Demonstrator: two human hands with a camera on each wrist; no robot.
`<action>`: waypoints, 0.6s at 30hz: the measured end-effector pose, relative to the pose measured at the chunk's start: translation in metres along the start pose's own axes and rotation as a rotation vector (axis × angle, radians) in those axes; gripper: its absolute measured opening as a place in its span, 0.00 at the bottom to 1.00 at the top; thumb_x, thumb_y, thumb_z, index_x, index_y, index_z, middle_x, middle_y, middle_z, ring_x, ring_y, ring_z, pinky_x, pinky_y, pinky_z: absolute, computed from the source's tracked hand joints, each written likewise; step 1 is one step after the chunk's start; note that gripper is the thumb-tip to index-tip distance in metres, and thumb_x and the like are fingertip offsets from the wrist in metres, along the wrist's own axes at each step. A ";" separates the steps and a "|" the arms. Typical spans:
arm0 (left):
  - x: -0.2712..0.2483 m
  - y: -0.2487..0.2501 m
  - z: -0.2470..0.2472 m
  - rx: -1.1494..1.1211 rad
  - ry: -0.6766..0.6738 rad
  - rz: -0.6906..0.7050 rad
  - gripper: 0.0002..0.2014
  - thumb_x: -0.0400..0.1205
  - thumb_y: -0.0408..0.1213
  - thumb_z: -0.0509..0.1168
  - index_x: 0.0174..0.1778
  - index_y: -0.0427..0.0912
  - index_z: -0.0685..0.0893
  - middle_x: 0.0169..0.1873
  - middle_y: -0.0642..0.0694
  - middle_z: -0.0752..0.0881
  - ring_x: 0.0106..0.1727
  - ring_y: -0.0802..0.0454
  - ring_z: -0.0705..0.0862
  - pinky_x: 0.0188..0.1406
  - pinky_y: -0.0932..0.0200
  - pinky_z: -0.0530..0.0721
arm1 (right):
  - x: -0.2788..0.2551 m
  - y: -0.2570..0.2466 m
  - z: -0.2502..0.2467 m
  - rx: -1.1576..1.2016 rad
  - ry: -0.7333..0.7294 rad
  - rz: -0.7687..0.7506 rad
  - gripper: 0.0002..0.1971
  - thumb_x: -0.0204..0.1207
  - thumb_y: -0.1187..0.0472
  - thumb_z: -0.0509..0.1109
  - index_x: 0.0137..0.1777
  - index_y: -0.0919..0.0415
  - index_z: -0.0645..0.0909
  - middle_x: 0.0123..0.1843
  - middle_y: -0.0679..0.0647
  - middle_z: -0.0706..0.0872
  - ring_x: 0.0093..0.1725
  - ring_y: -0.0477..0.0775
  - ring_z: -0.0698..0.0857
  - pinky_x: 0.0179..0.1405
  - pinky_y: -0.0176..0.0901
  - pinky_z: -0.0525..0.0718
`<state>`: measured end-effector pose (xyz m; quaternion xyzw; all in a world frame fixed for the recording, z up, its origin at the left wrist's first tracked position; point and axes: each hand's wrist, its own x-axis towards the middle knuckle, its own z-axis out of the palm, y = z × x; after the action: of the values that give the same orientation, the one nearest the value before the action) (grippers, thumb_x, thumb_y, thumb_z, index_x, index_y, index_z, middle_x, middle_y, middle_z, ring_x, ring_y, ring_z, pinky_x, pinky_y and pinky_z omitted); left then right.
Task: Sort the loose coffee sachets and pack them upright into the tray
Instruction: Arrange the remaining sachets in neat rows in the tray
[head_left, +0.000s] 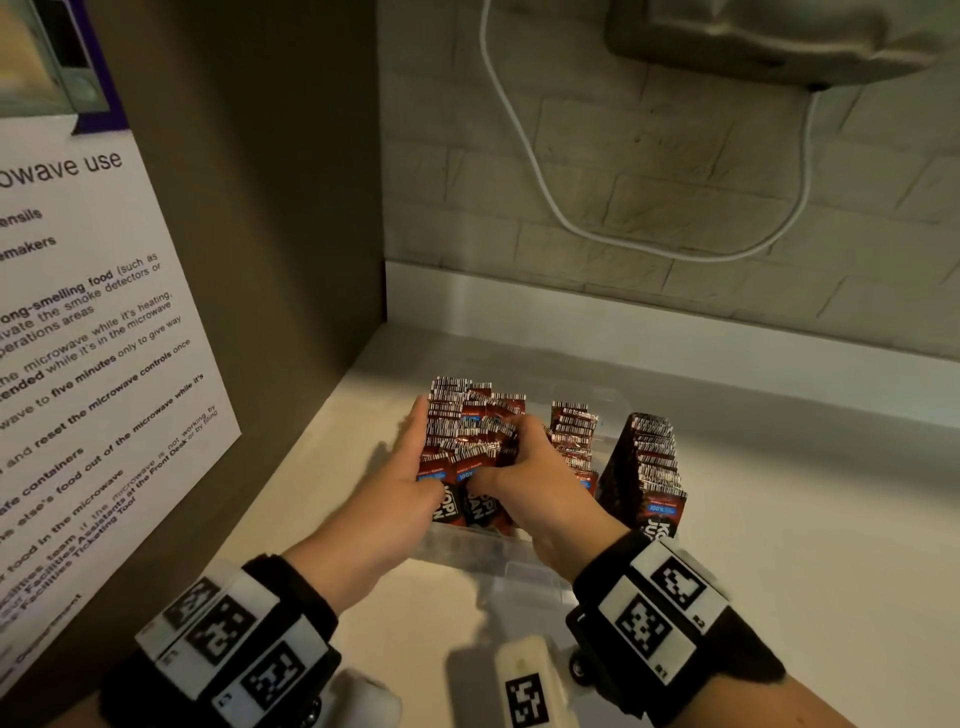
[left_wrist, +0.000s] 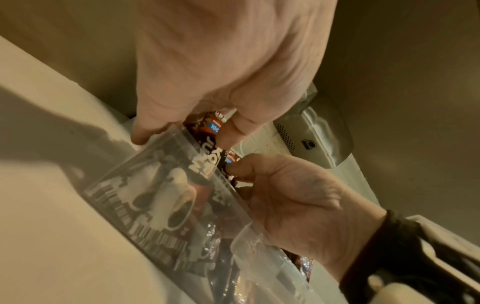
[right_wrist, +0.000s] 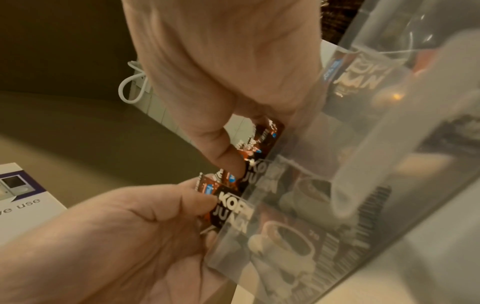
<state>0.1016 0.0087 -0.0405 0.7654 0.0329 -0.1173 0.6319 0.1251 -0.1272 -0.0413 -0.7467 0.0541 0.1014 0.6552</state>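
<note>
two hands (head_left: 457, 488) clamp one bundle of sachets (head_left: 470, 441) in the clear tray's (head_left: 467, 551) near-left bay on the bench (head_left: 779, 519): left hand (head_left: 410, 483) flat outside, right hand (head_left: 524, 478) curled over. square the tops, then ease it down upright; further right, another row (head_left: 574, 436) already stands.

The coffee sachets (head_left: 470, 439) I handled were red-brown and black, with white barcode stripes, blue patches and white lettering. The tray (head_left: 467, 551) was clear plastic. The worktop (head_left: 779, 519) was off-white, and my wristbands (head_left: 649, 608) carried black-and-white square markers.
</note>
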 end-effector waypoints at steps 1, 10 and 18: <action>0.001 0.000 0.000 0.009 0.000 0.018 0.42 0.81 0.23 0.53 0.78 0.76 0.57 0.74 0.56 0.73 0.70 0.55 0.77 0.72 0.51 0.76 | 0.001 0.001 0.000 0.004 0.010 -0.006 0.28 0.67 0.77 0.73 0.63 0.55 0.69 0.55 0.55 0.86 0.53 0.54 0.87 0.53 0.54 0.88; 0.011 -0.008 0.001 0.007 0.014 0.098 0.37 0.79 0.15 0.53 0.73 0.62 0.75 0.74 0.59 0.74 0.67 0.66 0.78 0.57 0.73 0.78 | -0.003 0.000 -0.003 0.036 -0.073 -0.082 0.31 0.61 0.79 0.78 0.63 0.58 0.75 0.51 0.55 0.89 0.47 0.51 0.90 0.46 0.44 0.90; 0.012 -0.010 -0.001 -0.034 0.017 0.066 0.36 0.81 0.17 0.52 0.76 0.61 0.73 0.71 0.54 0.78 0.63 0.57 0.83 0.47 0.69 0.84 | 0.003 0.001 -0.005 -0.023 0.040 -0.060 0.13 0.71 0.73 0.74 0.52 0.62 0.78 0.51 0.61 0.89 0.48 0.64 0.90 0.48 0.66 0.88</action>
<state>0.1111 0.0108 -0.0523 0.7561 0.0153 -0.0892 0.6482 0.1278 -0.1324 -0.0419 -0.7573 0.0437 0.0675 0.6481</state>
